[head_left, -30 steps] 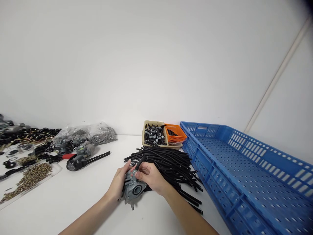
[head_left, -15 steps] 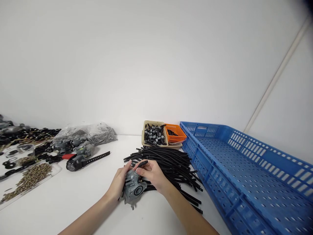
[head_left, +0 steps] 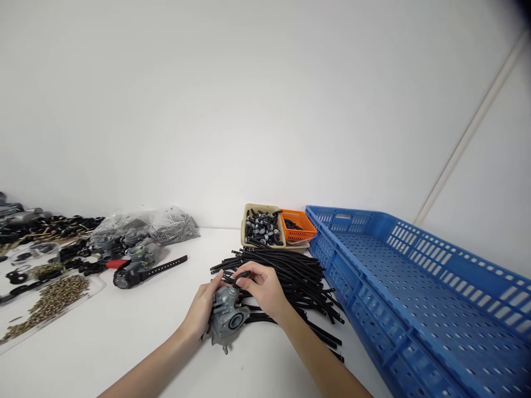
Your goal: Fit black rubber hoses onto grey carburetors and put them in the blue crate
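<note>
A grey metal carburetor (head_left: pixel 226 318) stands tilted on the white table, its round bore facing me. My left hand (head_left: pixel 203 309) is wrapped around the carburetor's left side, fingers partly hidden behind it. At the top, my right hand (head_left: pixel 261 287) pinches a short black rubber elbow (head_left: pixel 244 275) between thumb and fingers. The elbow sits over the carburetor's upper neck; whether it is fixed there I cannot tell. Behind and right of my right hand spreads a pile of black rubber hoses (head_left: pixel 290 271).
A tan bin (head_left: pixel 243 235) of capped black elbows and an orange basket (head_left: pixel 305 234) stand at the back. A long blue crate (head_left: pixel 360 276) fills the right. Leftward lie a wristwatch (head_left: pixel 121 278), more carburetors (head_left: pixel 141 254), brass parts (head_left: pixel 53 298) and a plastic bag (head_left: pixel 174 226).
My right hand's fingers have shifted slightly around the black elbow, which now points more upright over the neck. My left hand and the carburetor have barely moved.
</note>
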Tool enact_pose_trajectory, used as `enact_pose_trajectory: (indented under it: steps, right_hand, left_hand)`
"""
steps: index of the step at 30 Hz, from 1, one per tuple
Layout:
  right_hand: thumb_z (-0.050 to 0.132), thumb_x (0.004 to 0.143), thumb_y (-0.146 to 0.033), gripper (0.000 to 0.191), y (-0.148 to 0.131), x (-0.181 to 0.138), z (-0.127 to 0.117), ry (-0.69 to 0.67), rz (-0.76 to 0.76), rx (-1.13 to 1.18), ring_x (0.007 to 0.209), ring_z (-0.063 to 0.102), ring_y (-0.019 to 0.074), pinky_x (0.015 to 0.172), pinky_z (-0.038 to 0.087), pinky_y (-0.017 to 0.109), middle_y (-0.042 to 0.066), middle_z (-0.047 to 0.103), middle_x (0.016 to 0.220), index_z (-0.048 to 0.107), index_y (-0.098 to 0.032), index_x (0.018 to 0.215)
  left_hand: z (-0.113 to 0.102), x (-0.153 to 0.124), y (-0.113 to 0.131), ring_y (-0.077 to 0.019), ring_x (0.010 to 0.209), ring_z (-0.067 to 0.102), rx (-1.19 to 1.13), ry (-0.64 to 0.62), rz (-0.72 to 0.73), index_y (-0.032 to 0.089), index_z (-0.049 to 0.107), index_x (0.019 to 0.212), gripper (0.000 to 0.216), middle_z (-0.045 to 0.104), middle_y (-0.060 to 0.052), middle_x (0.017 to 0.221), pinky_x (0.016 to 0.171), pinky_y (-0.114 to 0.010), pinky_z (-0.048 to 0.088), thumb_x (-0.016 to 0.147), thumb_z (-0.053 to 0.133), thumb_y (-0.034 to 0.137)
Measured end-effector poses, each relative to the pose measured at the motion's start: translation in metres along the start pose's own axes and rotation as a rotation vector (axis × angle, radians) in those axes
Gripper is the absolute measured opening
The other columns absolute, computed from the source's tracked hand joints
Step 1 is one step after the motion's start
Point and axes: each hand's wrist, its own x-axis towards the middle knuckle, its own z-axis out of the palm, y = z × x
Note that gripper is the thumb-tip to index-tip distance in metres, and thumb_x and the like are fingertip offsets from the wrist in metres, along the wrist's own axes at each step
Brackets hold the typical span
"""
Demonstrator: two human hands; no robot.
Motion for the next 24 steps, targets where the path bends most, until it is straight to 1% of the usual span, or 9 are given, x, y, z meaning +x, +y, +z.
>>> enact_pose_trajectory:
  steps: [4, 7, 12, 15, 21, 24]
  right_hand:
    - [0.071, 0.073, -0.021, 0.005, -0.003, -0.003, 0.001, 0.045, -0.069, -0.156, 0.074, 0.058, 0.0155, 0.066, 0.043, 0.026, 0.002, 0.068, 0.078, 0.073, -0.020, 0.077]
    - [0.072, 0.072, -0.022, 0.006, -0.005, -0.006, 0.004, 0.074, -0.069, -0.211, 0.070, 0.058, 0.0145, 0.065, 0.043, 0.025, 0.002, 0.068, 0.075, 0.073, -0.019, 0.078]
    - [0.073, 0.072, -0.023, 0.008, -0.005, -0.007, 0.009, 0.092, -0.029, -0.206, 0.067, 0.060, 0.0142, 0.065, 0.045, 0.024, 0.001, 0.070, 0.072, 0.072, -0.018, 0.077]
    - [0.074, 0.071, -0.024, 0.010, -0.005, -0.007, 0.011, 0.089, -0.011, -0.197, 0.066, 0.060, 0.0139, 0.064, 0.046, 0.024, 0.001, 0.070, 0.071, 0.072, -0.018, 0.078]
    - [0.074, 0.071, -0.027, 0.013, -0.003, -0.009, 0.012, 0.077, 0.002, -0.223, 0.066, 0.060, 0.0141, 0.065, 0.047, 0.025, 0.001, 0.070, 0.072, 0.072, -0.018, 0.080]
    - [0.074, 0.072, -0.028, 0.014, -0.003, -0.009, 0.010, 0.055, 0.017, -0.214, 0.066, 0.059, 0.0143, 0.065, 0.047, 0.025, 0.002, 0.069, 0.072, 0.071, -0.018, 0.081]
  left_hand:
    - [0.000, -0.004, 0.003, -0.0203, 0.059, 0.054, 0.017, 0.016, 0.013, 0.014, 0.064, 0.063, 0.047, 0.059, -0.003, 0.055, 0.065, -0.034, 0.042, 0.081, 0.048, 0.055]
    - [-0.001, -0.005, 0.003, -0.0213, 0.060, 0.054, 0.037, 0.065, 0.008, 0.015, 0.063, 0.061, 0.047, 0.059, -0.003, 0.056, 0.067, -0.035, 0.042, 0.078, 0.051, 0.057]
    - [-0.002, -0.004, 0.001, -0.0208, 0.064, 0.055, 0.077, 0.138, 0.023, 0.015, 0.064, 0.063, 0.046, 0.060, -0.002, 0.058, 0.067, -0.032, 0.042, 0.075, 0.054, 0.059]
    - [-0.003, -0.005, 0.001, -0.0217, 0.065, 0.055, 0.103, 0.175, 0.045, 0.016, 0.064, 0.063, 0.046, 0.059, -0.002, 0.057, 0.070, -0.033, 0.044, 0.074, 0.055, 0.060]
    - [-0.005, -0.006, 0.003, -0.0251, 0.069, 0.058, 0.158, 0.167, 0.075, 0.013, 0.069, 0.072, 0.050, 0.062, -0.004, 0.061, 0.082, -0.041, 0.044, 0.076, 0.052, 0.061]
    - [-0.005, -0.006, 0.003, -0.0269, 0.072, 0.059, 0.181, 0.176, 0.083, 0.013, 0.070, 0.072, 0.051, 0.064, -0.005, 0.064, 0.084, -0.043, 0.044, 0.077, 0.052, 0.061]
